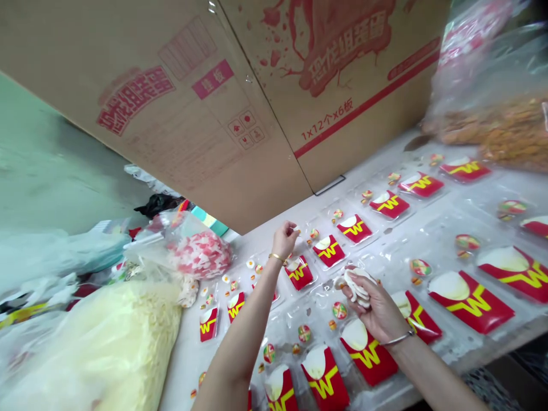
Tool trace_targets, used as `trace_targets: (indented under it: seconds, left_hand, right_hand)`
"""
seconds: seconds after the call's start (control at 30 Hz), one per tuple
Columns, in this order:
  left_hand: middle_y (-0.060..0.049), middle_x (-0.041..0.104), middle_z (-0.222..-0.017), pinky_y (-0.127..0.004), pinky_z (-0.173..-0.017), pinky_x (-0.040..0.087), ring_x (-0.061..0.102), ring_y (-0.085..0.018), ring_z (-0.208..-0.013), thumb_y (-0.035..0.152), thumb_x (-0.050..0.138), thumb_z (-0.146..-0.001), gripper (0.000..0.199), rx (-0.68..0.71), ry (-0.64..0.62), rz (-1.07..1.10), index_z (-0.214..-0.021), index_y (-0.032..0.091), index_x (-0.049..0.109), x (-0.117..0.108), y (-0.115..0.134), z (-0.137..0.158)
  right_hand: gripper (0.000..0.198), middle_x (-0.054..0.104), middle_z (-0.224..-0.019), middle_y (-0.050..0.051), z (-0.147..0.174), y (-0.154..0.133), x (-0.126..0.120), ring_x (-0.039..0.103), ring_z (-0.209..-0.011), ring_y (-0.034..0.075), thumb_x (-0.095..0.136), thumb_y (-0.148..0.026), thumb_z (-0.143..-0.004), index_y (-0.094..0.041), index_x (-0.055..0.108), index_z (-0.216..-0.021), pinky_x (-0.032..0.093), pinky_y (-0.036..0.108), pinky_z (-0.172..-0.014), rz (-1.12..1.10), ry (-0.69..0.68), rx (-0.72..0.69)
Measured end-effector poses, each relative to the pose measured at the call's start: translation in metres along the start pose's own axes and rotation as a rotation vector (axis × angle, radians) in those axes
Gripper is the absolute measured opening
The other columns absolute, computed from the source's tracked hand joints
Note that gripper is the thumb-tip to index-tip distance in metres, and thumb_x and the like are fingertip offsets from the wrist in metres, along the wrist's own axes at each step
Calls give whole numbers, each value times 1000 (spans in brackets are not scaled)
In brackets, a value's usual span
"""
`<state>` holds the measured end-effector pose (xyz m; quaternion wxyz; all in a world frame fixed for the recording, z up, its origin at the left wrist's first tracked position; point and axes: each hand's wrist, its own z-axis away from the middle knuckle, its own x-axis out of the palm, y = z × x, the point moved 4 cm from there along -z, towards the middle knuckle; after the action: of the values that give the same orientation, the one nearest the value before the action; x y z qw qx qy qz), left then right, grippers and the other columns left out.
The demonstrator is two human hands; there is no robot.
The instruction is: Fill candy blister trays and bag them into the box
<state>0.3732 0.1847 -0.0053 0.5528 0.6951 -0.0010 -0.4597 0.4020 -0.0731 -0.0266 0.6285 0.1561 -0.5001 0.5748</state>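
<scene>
My left hand (286, 238) reaches over the back row of clear plastic blister trays, thumb and fingertips pinched together. What the pinch holds, if anything, is too small to make out. Below it lies a tray with a red fries carton (299, 273) marked in yellow. My right hand (371, 299) is closed around a bunch of thin white toy pieces (357, 288), above the front row. Small toy pizzas (339, 310) and tiny burger-like pieces (332, 325) sit beside the cartons. Toy fried eggs (250, 264) show in several trays at the back left.
Large cardboard boxes (257, 188) stand behind the trays. On the left are a bag of pale yellow pieces (128, 342) and a bag of pink-and-white pieces (201, 251). A bag of orange-brown pieces (514, 134) rests at the back right. The table edge (492, 354) runs along the lower right.
</scene>
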Motion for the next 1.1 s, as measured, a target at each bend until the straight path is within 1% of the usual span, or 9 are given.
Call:
trace_targets:
  seconds: [0.1,0.23,0.43,0.57,0.63,0.73,0.8,0.93,1.1]
  left_hand:
    - [4,53,-62,-22,-58,38,49,-10,-59,20,60,-73,9,-28,-31,-92,-82,17,60,11,-11,-33]
    - [1,58,-66,-25,-60,39,53,-13,-62,20,63,-72,16,-72,-45,-202,-87,17,62,22,-19,-49]
    - [-5,62,-88,-37,-86,37,57,-21,-88,17,55,-78,9,59,23,-508,-85,19,60,30,-7,-43]
    - [-9,62,-93,-42,-90,34,56,-25,-98,22,45,-89,18,179,11,-728,-87,19,63,30,10,-27]
    - [-9,61,-100,-40,-89,36,56,-23,-98,30,43,-92,23,227,-40,-582,-98,20,63,28,26,-10]
    - [-6,60,-108,-31,-84,42,57,-18,-95,40,56,-87,37,355,-371,-182,-120,23,53,32,56,30]
    - [-4,62,-102,-27,-81,43,57,-16,-91,39,63,-83,37,417,-539,-14,-114,21,54,36,74,56]
    - [-2,60,-83,-24,-73,42,54,-12,-76,35,56,-88,19,353,-501,71,-90,17,59,42,84,72]
    - [1,52,-73,-23,-61,37,46,-10,-64,32,50,-90,16,219,-495,108,-85,17,52,57,78,59]
  right_hand:
    - [30,56,-67,-1,-10,-12,-1,47,-53,8,75,-27,-72,-20,56,-94,28,12,-36,-3,39,-22]
    - [30,54,-67,-1,-25,-21,0,47,-53,8,76,-25,-69,-19,57,-92,28,13,-35,-31,71,-39]
    - [24,54,-66,0,-39,-22,7,46,-52,8,71,-22,-73,-18,57,-92,27,12,-35,-84,35,-24]
    - [19,56,-67,2,-42,-24,11,46,-52,8,67,-19,-74,-18,57,-90,26,12,-35,-121,14,-29]
    - [17,55,-66,1,-44,-26,12,47,-53,8,66,-19,-75,-18,56,-88,27,12,-35,-134,4,-39]
    - [13,53,-65,0,-47,-29,12,46,-53,8,65,-20,-77,-17,57,-87,28,13,-36,-155,-2,-48]
    - [12,52,-64,-1,-49,-30,12,44,-52,7,64,-20,-78,-16,57,-85,28,13,-36,-157,-1,-42]
    - [16,53,-67,-1,-49,-33,14,45,-54,7,67,-23,-79,-16,57,-90,28,14,-38,-80,-43,-39]
    - [30,56,-69,-1,-48,-40,9,47,-55,9,73,-26,-75,-17,56,-99,30,17,-40,137,9,-83]
